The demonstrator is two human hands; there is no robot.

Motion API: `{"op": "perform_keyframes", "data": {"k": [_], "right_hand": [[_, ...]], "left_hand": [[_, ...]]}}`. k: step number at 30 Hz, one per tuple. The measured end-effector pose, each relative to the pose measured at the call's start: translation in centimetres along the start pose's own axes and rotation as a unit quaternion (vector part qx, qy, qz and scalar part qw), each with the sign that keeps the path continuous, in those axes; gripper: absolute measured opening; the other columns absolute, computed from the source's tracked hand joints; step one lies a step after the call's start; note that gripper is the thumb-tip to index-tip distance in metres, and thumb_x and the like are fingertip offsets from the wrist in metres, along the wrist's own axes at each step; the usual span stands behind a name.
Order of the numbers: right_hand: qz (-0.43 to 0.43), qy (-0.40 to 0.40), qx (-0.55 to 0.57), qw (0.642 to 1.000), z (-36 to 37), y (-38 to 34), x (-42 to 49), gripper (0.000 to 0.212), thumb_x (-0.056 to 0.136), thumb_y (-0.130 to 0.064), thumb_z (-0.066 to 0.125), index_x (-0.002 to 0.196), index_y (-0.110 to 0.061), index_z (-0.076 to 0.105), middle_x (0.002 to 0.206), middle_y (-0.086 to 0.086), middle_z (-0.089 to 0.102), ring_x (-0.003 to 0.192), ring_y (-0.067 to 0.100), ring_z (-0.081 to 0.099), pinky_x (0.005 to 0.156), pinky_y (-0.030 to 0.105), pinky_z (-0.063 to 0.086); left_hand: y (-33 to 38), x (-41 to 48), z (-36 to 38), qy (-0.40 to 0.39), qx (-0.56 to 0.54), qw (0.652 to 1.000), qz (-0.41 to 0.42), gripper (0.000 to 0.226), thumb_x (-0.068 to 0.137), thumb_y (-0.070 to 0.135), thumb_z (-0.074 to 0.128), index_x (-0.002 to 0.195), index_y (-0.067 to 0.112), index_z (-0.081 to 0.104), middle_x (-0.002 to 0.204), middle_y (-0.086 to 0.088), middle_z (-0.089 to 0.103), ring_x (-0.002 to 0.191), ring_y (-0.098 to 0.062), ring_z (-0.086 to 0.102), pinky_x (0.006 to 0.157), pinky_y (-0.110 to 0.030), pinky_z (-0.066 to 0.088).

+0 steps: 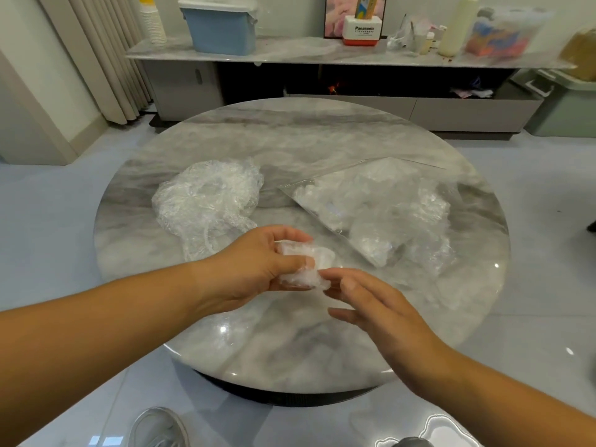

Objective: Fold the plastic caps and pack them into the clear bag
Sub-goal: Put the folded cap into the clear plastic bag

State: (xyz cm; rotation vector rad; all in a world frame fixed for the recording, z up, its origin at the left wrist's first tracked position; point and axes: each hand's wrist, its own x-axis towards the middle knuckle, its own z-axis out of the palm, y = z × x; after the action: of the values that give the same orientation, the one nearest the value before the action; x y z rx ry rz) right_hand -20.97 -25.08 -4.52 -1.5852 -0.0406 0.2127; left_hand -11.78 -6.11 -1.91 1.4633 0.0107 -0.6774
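Observation:
A folded plastic cap (317,267), small and crumpled, sits in my left hand (258,266), gripped between thumb and fingers above the round marble table (290,133). My right hand (374,304) is just right of it, fingers apart, fingertips touching the cap's lower edge. A loose pile of unfolded clear caps (206,198) lies on the table's left. The clear bag (374,204) lies flat on the right, holding several folded caps, its mouth toward the far side.
A low marble-topped sideboard (290,53) runs along the back wall with a blue bin (222,27), a Panasonic box (364,30) and bottles. Curtains hang at the left. Shoes show at the bottom edge on the glossy floor.

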Motion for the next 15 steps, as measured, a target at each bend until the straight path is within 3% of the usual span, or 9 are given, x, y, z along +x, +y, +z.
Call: {"op": "perform_keyframes", "data": {"k": [3, 7, 9, 12, 15], "right_hand": [[-0.011, 0.041, 0.034, 0.999, -1.0, -1.2, -0.3, 0.034, 0.094, -0.048, 0.056, 0.111, -0.028, 0.077, 0.121, -0.003, 0.073, 0.120, 0.014, 0.065, 0.103, 0.043, 0.052], [-0.068, 0.110, -0.032, 0.991, -2.8, -3.0, -1.1, 0.040, 0.099, -0.048, 0.049, 0.108, -0.020, 0.077, 0.109, -0.006, 0.077, 0.108, 0.013, 0.070, 0.095, 0.032, 0.057], [-0.095, 0.158, -0.033, 0.982, -4.2, -4.1, -1.3, 0.045, 0.096, -0.054, 0.048, 0.099, -0.021, 0.079, 0.101, -0.003, 0.078, 0.100, 0.016, 0.072, 0.084, 0.032, 0.061], [-0.119, 0.270, -0.021, 0.955, -7.3, -5.4, -1.2, 0.049, 0.105, -0.045, 0.041, 0.087, -0.018, 0.078, 0.089, 0.006, 0.078, 0.085, 0.023, 0.074, 0.072, 0.041, 0.062], [-0.115, 0.361, -0.037, 0.925, -11.3, -5.8, -1.1, 0.057, 0.108, -0.045, 0.033, 0.086, -0.014, 0.075, 0.083, 0.007, 0.077, 0.080, 0.029, 0.074, 0.069, 0.042, 0.058]], "left_hand": [[0.7, -0.2, 2.1, 0.009, 0.067, 0.996, 0.058, 0.036, 0.086, 0.001, 0.073, 0.118, 0.015, 0.065, 0.106, -0.023, 0.070, 0.090, -0.032, 0.074, 0.083, -0.043, 0.061], [1.7, -0.4, 4.9, -0.007, 0.052, 0.996, 0.078, 0.033, 0.091, 0.004, 0.070, 0.120, 0.014, 0.060, 0.113, -0.021, 0.068, 0.090, -0.032, 0.075, 0.073, -0.038, 0.062], [2.4, -0.3, 6.1, -0.017, 0.053, 0.995, 0.080, 0.026, 0.094, 0.017, 0.067, 0.119, 0.012, 0.060, 0.112, -0.018, 0.070, 0.092, -0.034, 0.074, 0.075, -0.040, 0.063], [3.2, 0.4, 7.1, 0.014, 0.148, 0.979, 0.139, 0.023, 0.100, 0.034, 0.056, 0.110, 0.018, 0.069, 0.113, 0.000, 0.072, 0.103, -0.014, 0.070, 0.091, -0.037, 0.059], [3.5, 0.8, 8.3, 0.010, 0.270, 0.942, 0.198, 0.028, 0.101, 0.042, 0.047, 0.112, 0.034, 0.072, 0.130, 0.024, 0.059, 0.121, 0.012, 0.051, 0.098, -0.015, 0.041]]}}
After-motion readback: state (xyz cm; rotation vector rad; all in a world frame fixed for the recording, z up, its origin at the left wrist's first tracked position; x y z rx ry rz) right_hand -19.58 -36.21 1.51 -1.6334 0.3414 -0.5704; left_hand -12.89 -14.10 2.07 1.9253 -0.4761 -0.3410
